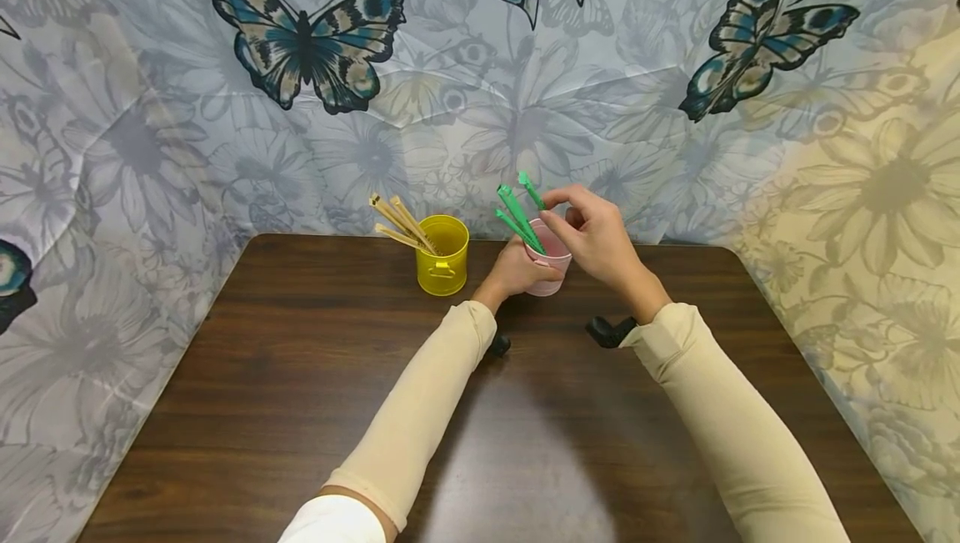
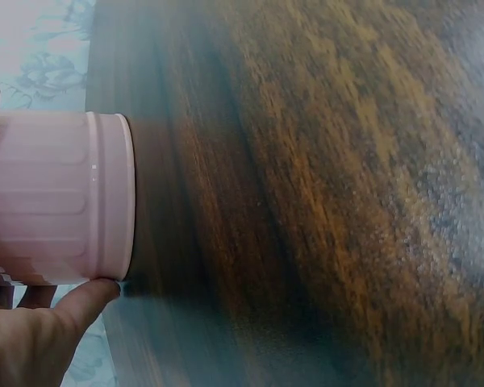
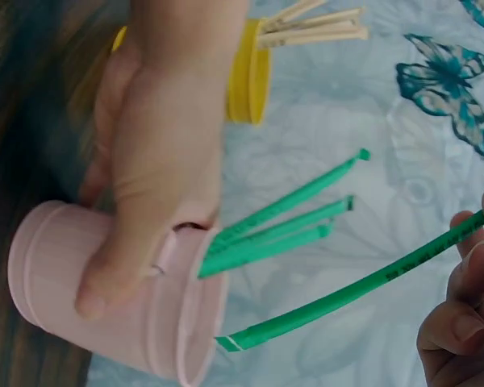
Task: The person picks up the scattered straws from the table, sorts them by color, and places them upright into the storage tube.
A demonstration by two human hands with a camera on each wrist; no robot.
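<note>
My left hand (image 1: 516, 269) grips a small pink bucket (image 3: 73, 274) round its side, thumb low near the base in the left wrist view. Several slim green stick packets (image 3: 286, 201) lean out of the bucket's mouth. Between thumb and fingertips, my right hand (image 1: 596, 230) pinches another green stick packet (image 3: 347, 294), flat and printed with dark lettering. The lower end of that packet is right at the bucket's rim in the right wrist view, apart from the others.
A yellow bucket (image 1: 442, 276) with a small handle stands left of the pink one, holding several beige sticks (image 1: 397, 222). Both are near the far edge of the dark wooden table (image 1: 300, 409). A butterfly-patterned cloth (image 1: 525, 109) hangs behind.
</note>
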